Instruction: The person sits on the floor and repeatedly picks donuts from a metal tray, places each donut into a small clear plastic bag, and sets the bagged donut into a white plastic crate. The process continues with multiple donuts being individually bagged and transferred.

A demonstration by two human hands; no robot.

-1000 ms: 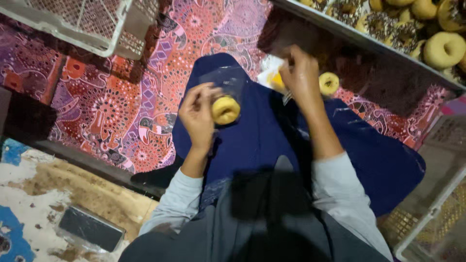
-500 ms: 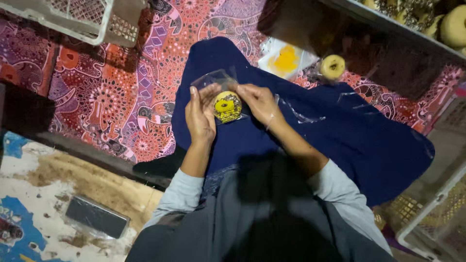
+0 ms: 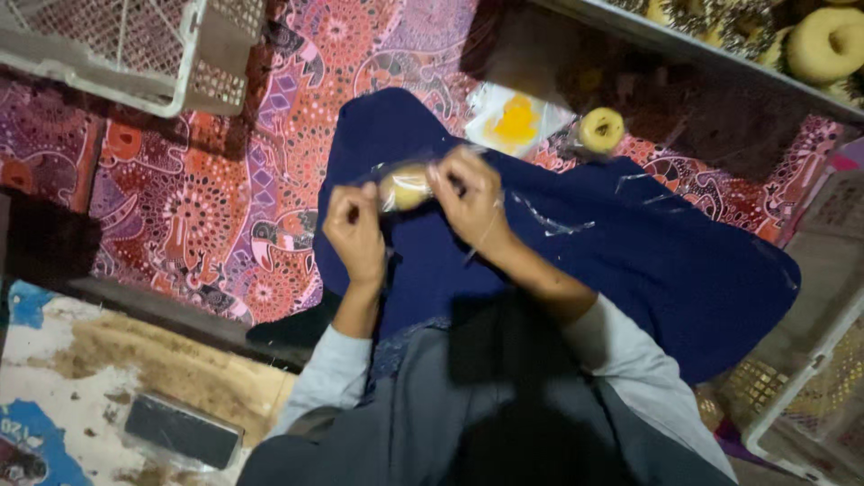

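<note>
Hands are meeting over a dark blue cloth (image 3: 630, 261) that is lying spread across the person's lap and over a patterned red and purple mat (image 3: 207, 207). Between them, a pale ring-shaped doughnut (image 3: 405, 186) is sitting inside a clear plastic bag (image 3: 389, 175), held just above the upper part of the cloth. The left hand (image 3: 355, 229) is pinching the bag's left side, with thumb and fingertips closed tight on the film and the other fingers curled in. The right hand (image 3: 470, 193) is gripping the bag's right side, its fingers bent and closed over the plastic and partly covering the doughnut; how much of the doughnut itself they are pressing cannot be told.

Beyond the cloth's far edge, a flat clear packet with a yellow print (image 3: 515, 121) is lying on the mat, and a second doughnut (image 3: 601, 130) is resting just beside it to the right. Along the top right corner, a metal tray (image 3: 684, 40) is holding more doughnuts (image 3: 823, 45). A white plastic crate (image 3: 117, 54) is sitting at the mat's top left corner, and another crate (image 3: 810, 396) is standing at the lower right. On the worn floor at the lower left, a dark rectangular block (image 3: 183, 430) is lying flat.
</note>
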